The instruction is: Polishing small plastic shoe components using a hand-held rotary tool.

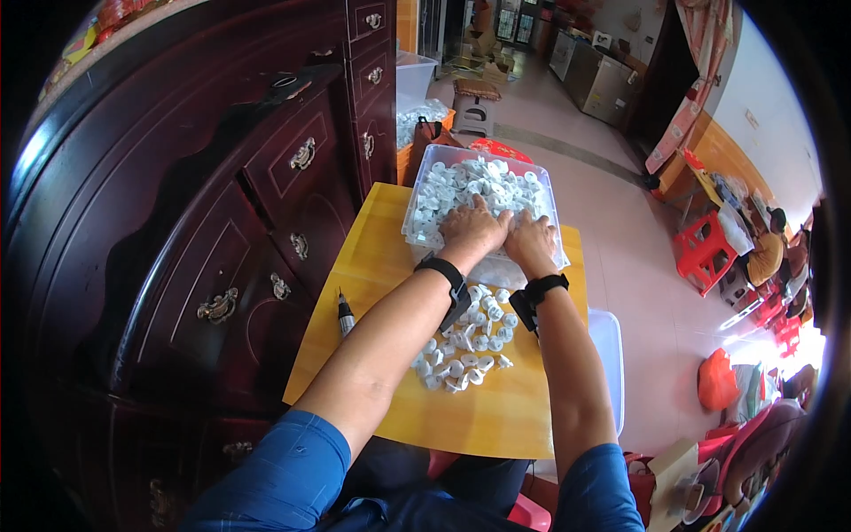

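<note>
A clear plastic bin (410, 222) full of small white plastic parts (483, 182) stands at the far end of a small yellow table (355, 266). Over its near side, my left hand (474, 232) rests on the parts, fingers spread and fingertips partly sunk among them. Beside it my right hand (532, 241) reaches in at the right near corner, its fingers apart. Whether either hand touches a single part is too small to make out. Below my wrists, several white round pieces (461, 363) lie loose on the tabletop. Both wrists wear black bands.
A pen-like black and silver tool (345, 315) lies at the table's left edge. Dark wooden drawers (292, 177) stand close on the left. A pale plastic tub (608, 355) is by the table's right side. Red stools (706, 248) and a seated person (768, 253) are farther right.
</note>
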Demonstrator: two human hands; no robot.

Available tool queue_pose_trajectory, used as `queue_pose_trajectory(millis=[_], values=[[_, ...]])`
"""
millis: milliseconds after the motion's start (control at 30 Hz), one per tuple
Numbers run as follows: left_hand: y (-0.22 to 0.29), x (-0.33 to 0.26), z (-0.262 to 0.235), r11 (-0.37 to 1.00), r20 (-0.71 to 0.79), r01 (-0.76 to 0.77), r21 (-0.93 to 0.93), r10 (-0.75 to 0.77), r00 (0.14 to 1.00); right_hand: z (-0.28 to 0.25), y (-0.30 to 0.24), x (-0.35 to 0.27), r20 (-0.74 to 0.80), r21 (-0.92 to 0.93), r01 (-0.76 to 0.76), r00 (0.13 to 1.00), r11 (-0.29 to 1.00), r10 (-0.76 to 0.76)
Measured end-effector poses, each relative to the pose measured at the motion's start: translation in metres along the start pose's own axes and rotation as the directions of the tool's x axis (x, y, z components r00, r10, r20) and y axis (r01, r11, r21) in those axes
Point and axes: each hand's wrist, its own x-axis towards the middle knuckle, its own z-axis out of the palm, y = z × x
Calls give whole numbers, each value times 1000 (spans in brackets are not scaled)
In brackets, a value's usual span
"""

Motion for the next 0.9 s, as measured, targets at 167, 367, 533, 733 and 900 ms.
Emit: queue_pose_trajectory(millis=[167, 367, 533, 733, 900], values=[[2, 5, 6, 998, -37, -7, -58, 5, 999, 1, 7, 1, -20, 26, 30, 999, 999, -30], [-16, 26, 11, 963, -113, -38, -267, 8, 994, 4, -14, 12, 81, 149, 13, 996, 989, -25], [-16, 23, 9, 957, -117, -94, -274, 64, 991, 11, -2, 19, 19, 87, 143, 989, 986, -145], [-20, 2, 6, 934, -67, -218, -282, 207, 976, 8, 13, 6, 34, 346, 20, 999, 938, -34], [-19, -4, 5, 912, -50, -310, -270, 308, 950, -5, 14, -8, 14, 526, 61, 997, 848, -80]])
